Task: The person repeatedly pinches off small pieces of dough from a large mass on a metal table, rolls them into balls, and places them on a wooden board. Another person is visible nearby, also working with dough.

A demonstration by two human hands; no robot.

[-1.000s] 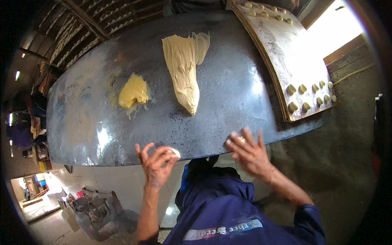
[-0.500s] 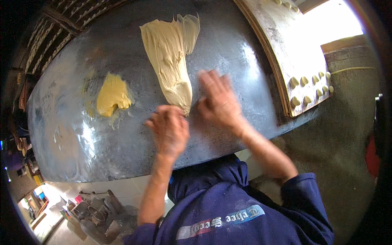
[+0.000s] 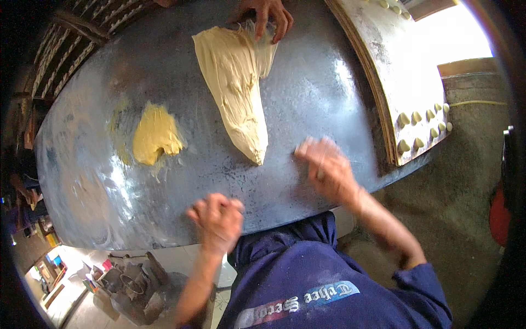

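A long, pale sheet of stretched dough (image 3: 230, 82) lies on the dark, shiny tabletop (image 3: 181, 214). It narrows to a thick, folded tip pointing at me; its far right flap is thin and see-through. Below and left of that tip is my left hand (image 3: 217, 222), apart from the dough, fingers curled in and their inside hidden. My right hand (image 3: 329, 169) hovers right of the tip, touching no dough. It is blurred, with fingers partly stretched leftward and nothing seen in them. Another person's hand (image 3: 268, 19) reaches from the far edge onto the thin flap.
A soft yellow mound of fat-like paste (image 3: 156, 134) sits left of the dough. At right, a wooden board (image 3: 383, 71) with a raised edge carries several small pale dough balls (image 3: 416, 116). Slatted racks (image 3: 82, 44) stand far left; cluttered metal gear (image 3: 131, 285) lies below the table.
My left hand has left the dough tip and come back toward me. My right hand has moved right and nearer. Another person's hand has appeared at the dough's far end.
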